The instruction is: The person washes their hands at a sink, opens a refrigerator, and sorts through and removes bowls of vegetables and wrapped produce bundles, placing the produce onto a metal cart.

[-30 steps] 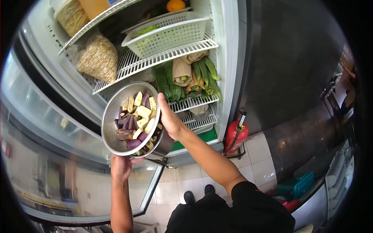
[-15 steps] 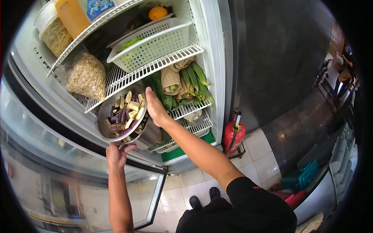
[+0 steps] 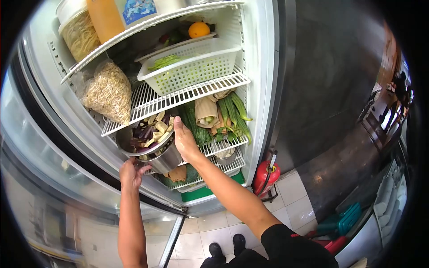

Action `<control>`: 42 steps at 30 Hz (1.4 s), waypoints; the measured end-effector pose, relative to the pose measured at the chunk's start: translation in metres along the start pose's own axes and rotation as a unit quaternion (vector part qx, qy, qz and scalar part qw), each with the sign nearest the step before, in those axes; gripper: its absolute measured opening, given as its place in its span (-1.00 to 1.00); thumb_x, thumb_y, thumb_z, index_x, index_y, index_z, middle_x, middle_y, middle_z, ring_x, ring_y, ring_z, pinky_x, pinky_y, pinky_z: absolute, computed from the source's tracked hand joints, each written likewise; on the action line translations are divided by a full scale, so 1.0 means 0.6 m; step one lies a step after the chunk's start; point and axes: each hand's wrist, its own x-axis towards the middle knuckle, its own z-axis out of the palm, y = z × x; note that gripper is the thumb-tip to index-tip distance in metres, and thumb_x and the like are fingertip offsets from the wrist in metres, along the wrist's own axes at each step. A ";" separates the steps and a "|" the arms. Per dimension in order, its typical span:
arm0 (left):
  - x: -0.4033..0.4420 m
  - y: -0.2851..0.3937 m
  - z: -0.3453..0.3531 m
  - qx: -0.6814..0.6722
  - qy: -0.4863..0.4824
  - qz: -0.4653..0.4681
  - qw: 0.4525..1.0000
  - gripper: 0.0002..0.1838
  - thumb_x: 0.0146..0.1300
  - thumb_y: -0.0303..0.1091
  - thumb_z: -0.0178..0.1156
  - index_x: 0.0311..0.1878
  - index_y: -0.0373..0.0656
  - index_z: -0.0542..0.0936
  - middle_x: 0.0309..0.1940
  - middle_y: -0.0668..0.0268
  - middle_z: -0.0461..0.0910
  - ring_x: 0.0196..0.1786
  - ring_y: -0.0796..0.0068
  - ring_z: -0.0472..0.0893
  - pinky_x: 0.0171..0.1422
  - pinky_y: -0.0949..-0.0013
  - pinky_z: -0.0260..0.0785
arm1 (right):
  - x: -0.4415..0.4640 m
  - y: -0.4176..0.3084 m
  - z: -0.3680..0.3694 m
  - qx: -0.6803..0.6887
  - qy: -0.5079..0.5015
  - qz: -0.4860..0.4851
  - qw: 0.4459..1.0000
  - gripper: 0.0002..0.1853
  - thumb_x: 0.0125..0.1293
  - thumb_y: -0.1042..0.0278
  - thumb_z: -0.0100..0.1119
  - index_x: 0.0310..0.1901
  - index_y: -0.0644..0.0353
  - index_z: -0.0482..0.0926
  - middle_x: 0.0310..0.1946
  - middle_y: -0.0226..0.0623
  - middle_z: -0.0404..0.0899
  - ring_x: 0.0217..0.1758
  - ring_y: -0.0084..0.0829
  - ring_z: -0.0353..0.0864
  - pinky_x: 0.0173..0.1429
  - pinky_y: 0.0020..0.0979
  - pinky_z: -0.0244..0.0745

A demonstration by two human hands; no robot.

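A steel pot (image 3: 166,160) is tilted toward me at the lower left opening of the fridge, with its back part under the wire shelf. Cut eggplant pieces (image 3: 157,135), purple-skinned with pale flesh, fill it. My right hand (image 3: 185,139) clasps the pot's right side, thumb at the rim. At the near left side, my left hand (image 3: 131,172) supports the pot, its fingers partly hidden beneath. Just right of the pot lie dark green leafy vegetables (image 3: 195,123), a brown paper wrap (image 3: 206,111) and long green gourds (image 3: 236,109).
Above hangs a wire shelf (image 3: 196,94) bearing a bag of dry flakes (image 3: 108,91) and a white perforated basket (image 3: 192,71). The glass door (image 3: 174,243) stands open at left. A fire extinguisher (image 3: 267,176) is on the floor to the right.
Both hands have carried the pot farther into the fridge, so its back now sits under the wire shelf. The view has shifted, and more of the lower shelf shows.
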 end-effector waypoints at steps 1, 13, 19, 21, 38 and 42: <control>0.000 -0.002 0.000 -0.004 -0.004 0.014 1.000 -0.65 0.41 -0.37 -0.11 0.10 -0.46 0.38 -0.05 0.02 0.49 -0.10 0.16 0.59 -0.36 0.21 0.67 | -0.013 -0.013 0.008 0.001 0.022 -0.004 1.000 -0.16 0.45 -0.28 -0.31 0.29 0.52 0.23 0.30 -0.03 0.29 0.35 -0.34 0.21 0.43 -0.40 0.03; -0.092 -0.115 0.007 0.006 0.068 0.113 0.991 -0.68 0.33 -0.19 0.21 -0.08 -0.25 0.44 -0.20 0.30 0.50 -0.15 0.56 0.51 -0.14 0.45 0.50 | -0.131 -0.036 -0.023 -0.248 0.099 -0.233 0.935 -0.69 0.33 0.40 0.14 0.02 0.42 0.51 -0.01 -0.05 0.50 0.05 -0.24 0.53 0.15 -0.25 0.44; -0.137 -0.200 0.038 0.169 -0.074 0.229 0.956 -0.75 0.27 -0.40 0.25 -0.05 -0.26 0.48 -0.22 0.31 0.58 -0.19 0.60 0.59 -0.27 0.57 0.43 | -0.078 -0.091 -0.097 -0.594 0.230 -0.355 0.685 -0.61 0.17 0.36 0.27 0.01 0.30 0.49 0.08 0.01 0.35 0.16 -0.01 0.30 0.21 -0.06 0.22; -0.142 -0.200 0.061 0.248 -0.108 0.251 0.929 -0.75 0.27 -0.43 0.24 -0.03 -0.24 0.48 -0.15 0.34 0.56 -0.12 0.60 0.57 -0.22 0.56 0.42 | -0.049 -0.103 -0.122 -0.602 0.256 -0.343 0.674 -0.47 0.17 0.28 0.29 0.13 0.34 0.39 0.10 0.08 0.33 0.17 0.05 0.30 0.25 -0.03 0.20; -0.098 -0.216 0.107 0.229 -0.157 0.223 0.935 -0.77 0.25 -0.45 0.23 -0.07 -0.32 0.50 -0.14 0.18 0.56 -0.11 0.46 0.59 -0.28 0.51 0.44 | 0.092 -0.172 -0.195 -0.540 0.198 -0.300 0.761 -0.56 0.08 0.20 0.39 -0.04 0.25 0.59 -0.02 0.07 0.56 0.12 0.12 0.41 0.24 -0.10 0.28; -0.080 -0.209 0.118 0.279 -0.132 0.321 0.895 -0.69 0.23 -0.46 0.25 0.00 -0.34 0.48 -0.13 0.12 0.55 -0.12 0.40 0.60 -0.30 0.48 0.46 | 0.050 -0.204 -0.187 -0.527 0.135 -0.214 0.811 -0.43 0.08 0.16 0.40 0.07 0.31 0.51 0.02 0.20 0.52 0.14 0.11 0.44 0.26 -0.16 0.30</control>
